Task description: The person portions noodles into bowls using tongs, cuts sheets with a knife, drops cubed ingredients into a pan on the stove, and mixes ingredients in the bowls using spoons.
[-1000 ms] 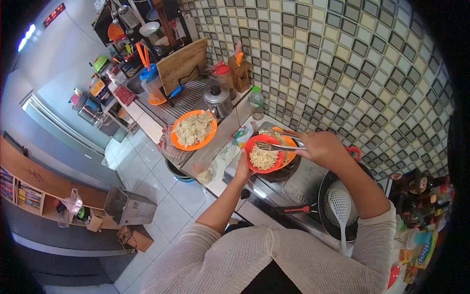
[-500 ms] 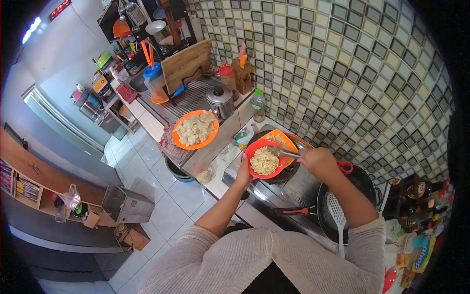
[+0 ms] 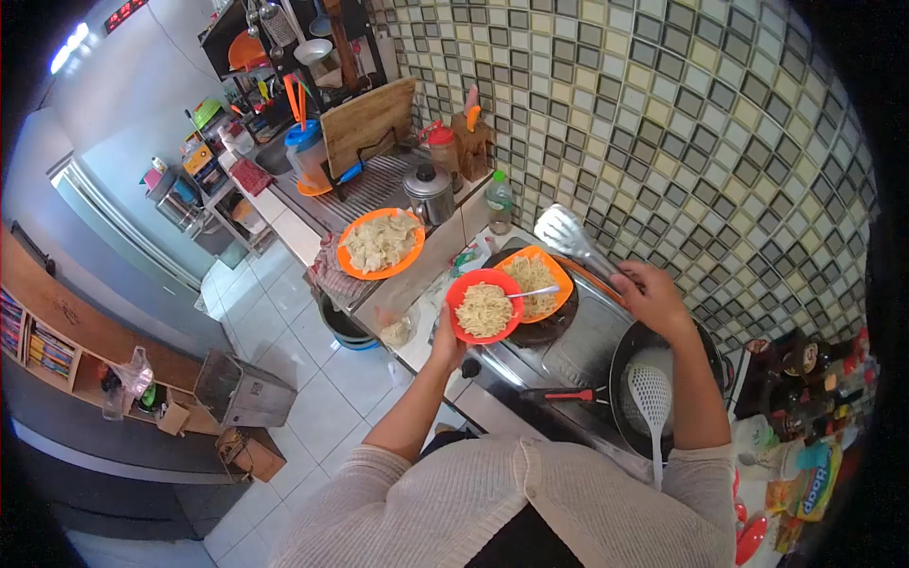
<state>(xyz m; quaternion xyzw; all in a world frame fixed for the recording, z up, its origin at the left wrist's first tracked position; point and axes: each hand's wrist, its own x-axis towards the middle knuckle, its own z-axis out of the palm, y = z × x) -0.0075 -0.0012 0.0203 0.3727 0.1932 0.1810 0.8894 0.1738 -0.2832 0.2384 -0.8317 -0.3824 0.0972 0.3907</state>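
Note:
My left hand (image 3: 446,339) is closed on the side of a red bowl (image 3: 476,277) that holds pale noodles (image 3: 485,312). Beside and partly behind it, an orange dish (image 3: 562,275) with more noodles rests over the stove. A spoon (image 3: 538,292) reaches from the red bowl across the orange dish; where its tip ends is hard to see. In my right hand (image 3: 653,298) is a pair of metal tongs (image 3: 592,256), raised with its head (image 3: 559,228) near the tiled wall and nothing visible in it.
A wok (image 3: 623,388) with a white slotted turner (image 3: 651,402) sits on the right of the stove. Food slices fill an orange plate (image 3: 343,265) on the left counter, near a metal pot (image 3: 429,197). Bottles (image 3: 805,398) and packets crowd the far right.
My right hand has lifted the tongs from the red bowl, up towards the wall. My left hand has shifted the bowl slightly left, uncovering more of the orange dish.

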